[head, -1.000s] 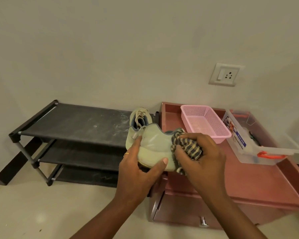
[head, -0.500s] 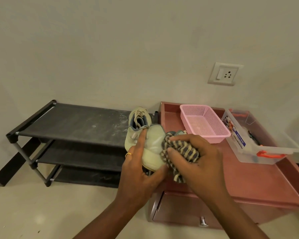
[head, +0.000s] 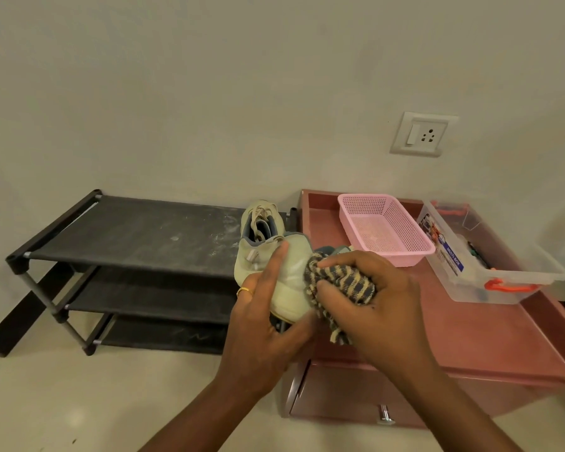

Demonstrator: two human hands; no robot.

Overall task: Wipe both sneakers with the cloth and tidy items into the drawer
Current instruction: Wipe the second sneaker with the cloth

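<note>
My left hand (head: 261, 324) grips a pale cream sneaker (head: 289, 278) from below, thumb under its sole, index finger lying up its side. My right hand (head: 369, 301) holds a bunched striped cloth (head: 340, 282) and presses it against the sneaker's right side. A second cream sneaker (head: 258, 220) with loose laces stands behind, at the right end of the black shoe rack (head: 137, 236). The drawer (head: 340, 396) of the pink cabinet sits below my hands, its front and metal knob (head: 385, 414) showing; whether it stands slightly out, I cannot tell.
On the pink cabinet top (head: 470, 337) stand a pink mesh basket (head: 385, 230) and a clear plastic box (head: 490, 256) with orange latches. A wall socket (head: 421, 135) is above. Pale floor lies in front of the rack.
My right hand has slid the cloth leftward across the sneaker's side, covering more of it. My left hand has shifted its hold, index finger now up the side.
</note>
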